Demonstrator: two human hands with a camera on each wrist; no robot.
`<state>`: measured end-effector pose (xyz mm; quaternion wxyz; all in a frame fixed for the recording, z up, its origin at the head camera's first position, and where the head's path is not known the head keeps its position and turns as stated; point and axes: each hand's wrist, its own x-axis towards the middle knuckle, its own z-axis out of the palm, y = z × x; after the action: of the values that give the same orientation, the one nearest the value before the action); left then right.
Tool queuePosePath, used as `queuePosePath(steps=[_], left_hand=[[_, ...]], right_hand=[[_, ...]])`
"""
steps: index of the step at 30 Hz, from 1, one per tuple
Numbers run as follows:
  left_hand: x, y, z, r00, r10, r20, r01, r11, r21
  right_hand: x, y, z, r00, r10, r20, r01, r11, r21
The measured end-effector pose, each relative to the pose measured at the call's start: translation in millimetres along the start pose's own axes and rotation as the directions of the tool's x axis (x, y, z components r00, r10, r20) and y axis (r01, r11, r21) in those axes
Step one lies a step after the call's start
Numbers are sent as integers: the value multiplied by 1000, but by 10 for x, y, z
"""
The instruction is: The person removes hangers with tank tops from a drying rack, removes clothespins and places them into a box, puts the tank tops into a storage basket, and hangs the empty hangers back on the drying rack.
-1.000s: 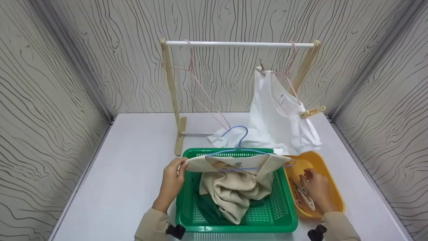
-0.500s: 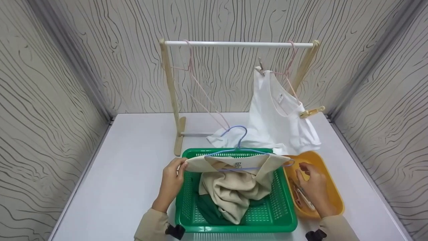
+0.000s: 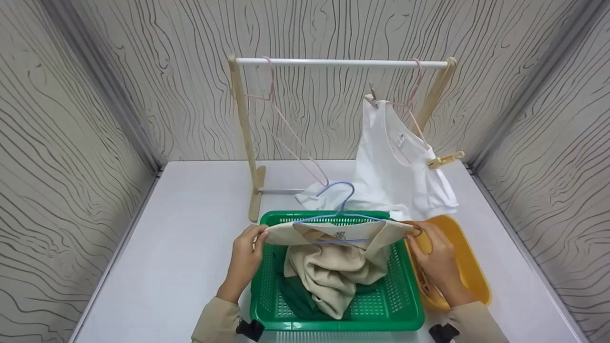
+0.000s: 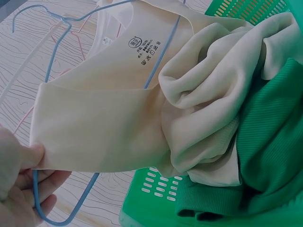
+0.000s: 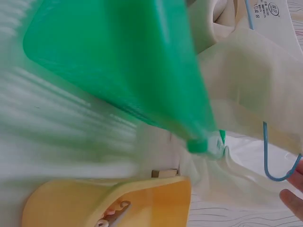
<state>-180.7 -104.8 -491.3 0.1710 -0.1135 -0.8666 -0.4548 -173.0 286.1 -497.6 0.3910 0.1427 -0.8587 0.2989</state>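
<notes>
A beige sleeveless top (image 3: 329,269) lies bunched in the green basket (image 3: 338,326), its shoulders spread over a blue clothes hanger (image 3: 353,191) at the basket's far side. My left hand (image 3: 247,252) pinches the left shoulder; in the left wrist view its thumb (image 4: 32,156) presses the cloth, with the hanger's end loop across the fingers behind. At the opposite end, my right hand (image 3: 436,257) has thumb and fingers around the hanger's tip beside the right shoulder. The right wrist view shows that hanger end (image 5: 266,151) against the fingers, most of the hand out of frame.
Dark green clothing (image 3: 298,297) lies under the top. A yellow tray (image 3: 469,257) with several clothespins (image 3: 425,286) stands right of the basket. Behind, a rack (image 3: 333,62) bears a bare pink hanger (image 3: 288,125) and a white top (image 3: 381,152) with two clothespins.
My right hand has moved from over the yellow tray, up and left, to the hanger's right end. The hanger's hook has shifted slightly. The left hand stays in place.
</notes>
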Motion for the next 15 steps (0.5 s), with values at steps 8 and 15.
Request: queuePosePath(steps=[8, 15], left_hand=[[-10, 12, -1, 1000, -14, 5, 14, 1000, 12], [-15, 6, -8, 1000, -15, -2, 15, 1000, 4]], right_hand=[[90, -97, 55, 994, -111, 19, 111, 994, 20], [128, -105, 98, 990, -141, 13, 138, 981, 138]])
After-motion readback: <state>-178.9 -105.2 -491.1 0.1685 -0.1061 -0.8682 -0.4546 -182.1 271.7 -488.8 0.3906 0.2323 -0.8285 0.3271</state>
